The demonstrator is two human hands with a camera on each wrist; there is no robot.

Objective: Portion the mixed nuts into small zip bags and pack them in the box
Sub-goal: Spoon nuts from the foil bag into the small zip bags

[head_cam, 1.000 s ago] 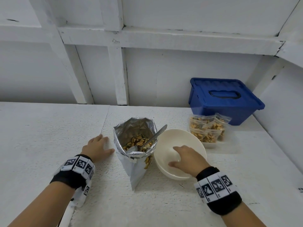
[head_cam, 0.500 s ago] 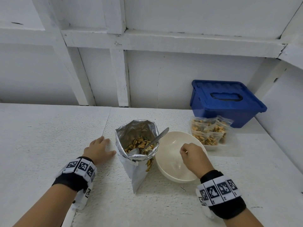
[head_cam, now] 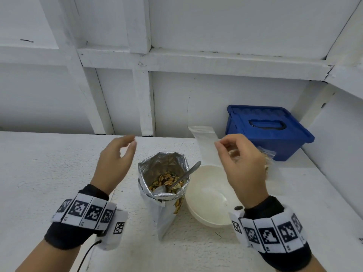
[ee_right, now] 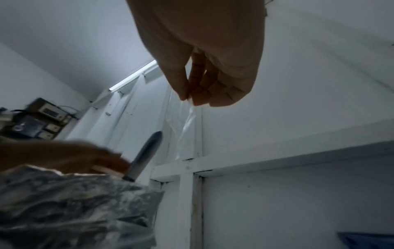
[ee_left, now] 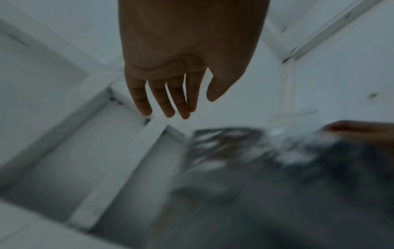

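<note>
A silver foil bag of mixed nuts [head_cam: 164,185] stands open at the table's middle, with a metal spoon [head_cam: 188,173] leaning in it. My right hand [head_cam: 235,154] is raised above the white bowl [head_cam: 208,195] and pinches an empty clear zip bag [head_cam: 206,144] by its edge; the right wrist view shows thumb and fingers pinching the film [ee_right: 181,121]. My left hand [head_cam: 117,158] hovers in the air left of the foil bag, fingers relaxed and holding nothing [ee_left: 170,94]. The blue lidded box [head_cam: 267,130] sits at the back right.
Filled zip bags of nuts [head_cam: 267,161] lie in front of the blue box, mostly hidden behind my right hand. A white panelled wall runs close behind the table. The table's right edge passes near the box.
My right hand has lifted out of the bowl with an empty zip bag pinched in it. My left hand has risen off the table beside the foil bag.
</note>
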